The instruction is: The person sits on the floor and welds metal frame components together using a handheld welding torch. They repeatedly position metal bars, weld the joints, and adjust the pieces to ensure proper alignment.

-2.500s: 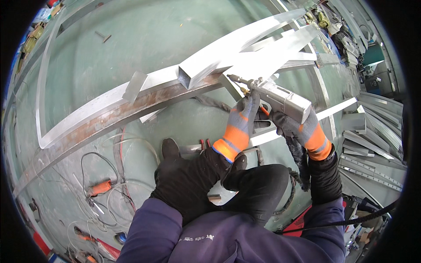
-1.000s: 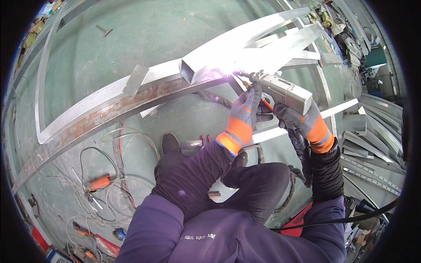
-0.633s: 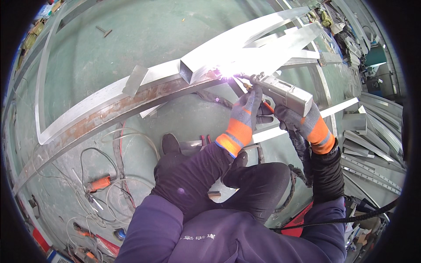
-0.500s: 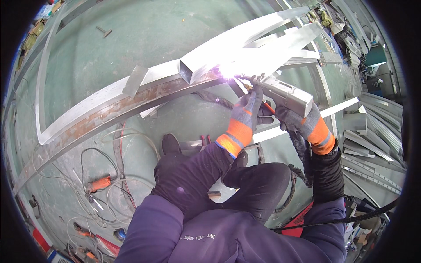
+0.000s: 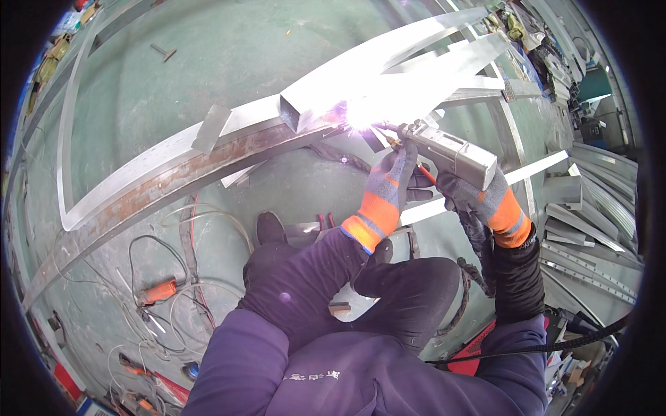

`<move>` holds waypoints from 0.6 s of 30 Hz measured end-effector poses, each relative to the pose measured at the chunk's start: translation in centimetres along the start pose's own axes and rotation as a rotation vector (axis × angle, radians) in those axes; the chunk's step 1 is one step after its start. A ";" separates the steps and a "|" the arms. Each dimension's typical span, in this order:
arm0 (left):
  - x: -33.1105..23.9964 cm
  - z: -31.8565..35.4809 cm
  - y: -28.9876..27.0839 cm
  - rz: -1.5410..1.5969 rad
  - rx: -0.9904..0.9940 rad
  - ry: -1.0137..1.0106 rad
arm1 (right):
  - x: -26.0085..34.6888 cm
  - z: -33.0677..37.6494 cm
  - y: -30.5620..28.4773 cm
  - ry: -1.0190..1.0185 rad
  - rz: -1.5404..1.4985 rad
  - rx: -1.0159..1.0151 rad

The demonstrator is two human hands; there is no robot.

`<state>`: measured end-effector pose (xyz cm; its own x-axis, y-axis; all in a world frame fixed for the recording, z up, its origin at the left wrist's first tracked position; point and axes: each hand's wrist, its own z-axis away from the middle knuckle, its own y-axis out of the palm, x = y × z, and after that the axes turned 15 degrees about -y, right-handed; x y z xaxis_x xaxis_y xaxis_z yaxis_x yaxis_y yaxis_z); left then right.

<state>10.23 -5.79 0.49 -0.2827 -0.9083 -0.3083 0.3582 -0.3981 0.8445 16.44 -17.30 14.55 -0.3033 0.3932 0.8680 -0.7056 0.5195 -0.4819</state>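
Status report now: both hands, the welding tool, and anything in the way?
Right hand grips welding gun; left hand steadies its nozzle. Bright arc at square tube joint. Glare hides the seam; nothing visibly blocking.

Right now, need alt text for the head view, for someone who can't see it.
A person crouches over a metal frame on a green floor, the right hand holding a grey welding gun whose tip throws a bright white glare at a square tube. The left hand, in a grey and orange glove, steadies near the tip. Wires and orange-handled tools lie at the left.

Green workshop floor (image 5: 208, 83) strewn with cables (image 5: 159, 277), perhaps stacked metal profiles (image 5: 590, 229) alongside.
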 end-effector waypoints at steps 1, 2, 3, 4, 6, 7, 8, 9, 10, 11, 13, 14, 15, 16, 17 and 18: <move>0.0 0.0 0.0 0.005 -0.001 -0.005 | 0.0 0.0 0.1 0.000 -0.005 -0.010; 0.1 0.1 0.0 0.010 -0.002 -0.011 | 0.0 0.1 0.2 0.000 -0.011 -0.020; 0.1 0.1 0.0 0.016 -0.003 -0.016 | 0.0 0.2 0.2 0.000 -0.016 -0.030; 0.2 0.1 0.1 0.004 -0.011 -0.017 | 0.1 0.2 0.1 0.014 0.001 -0.010; 0.1 0.3 0.2 -0.031 -0.027 -0.022 | 0.4 0.4 -0.1 0.041 0.007 -0.005; 0.0 0.6 0.4 -0.044 -0.035 -0.031 | 0.4 0.5 -0.1 0.060 0.008 -0.005; 0.0 0.6 0.3 -0.052 -0.024 -0.043 | 0.2 0.6 -0.2 0.073 -0.017 -0.023; 0.1 0.6 0.1 -0.061 -0.013 -0.054 | -0.1 0.7 -0.2 0.087 -0.042 -0.041; 0.5 0.4 0.0 -0.023 0.008 -0.042 | -0.1 0.9 -0.1 0.082 -0.067 -0.057; 0.8 0.2 -0.2 0.015 0.029 -0.029 | -0.2 1.0 -0.1 0.077 -0.091 -0.074; 1.0 -0.1 -0.3 0.001 0.013 -0.051 | -0.1 0.9 -0.2 0.073 -0.072 -0.051; 1.0 0.0 -0.2 -0.004 0.010 -0.061 | -0.1 1.0 -0.3 0.072 -0.072 -0.036; 1.0 0.0 -0.1 -0.009 0.007 -0.072 | -0.2 1.1 -0.4 0.071 -0.072 -0.021; 1.0 0.1 -0.1 -0.016 0.003 -0.077 | 0.1 1.1 -0.5 0.090 -0.045 0.016; 1.1 0.2 -0.1 -0.009 0.011 -0.067 | 0.4 1.1 -0.5 0.096 -0.029 0.012; 1.2 0.3 -0.1 -0.010 0.013 -0.049 | 0.4 1.2 -0.4 0.098 -0.034 0.001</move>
<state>9.62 -6.77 0.17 -0.3297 -0.8966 -0.2956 0.3439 -0.4056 0.8469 15.85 -18.30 15.22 -0.2149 0.4475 0.8681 -0.7153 0.5330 -0.4519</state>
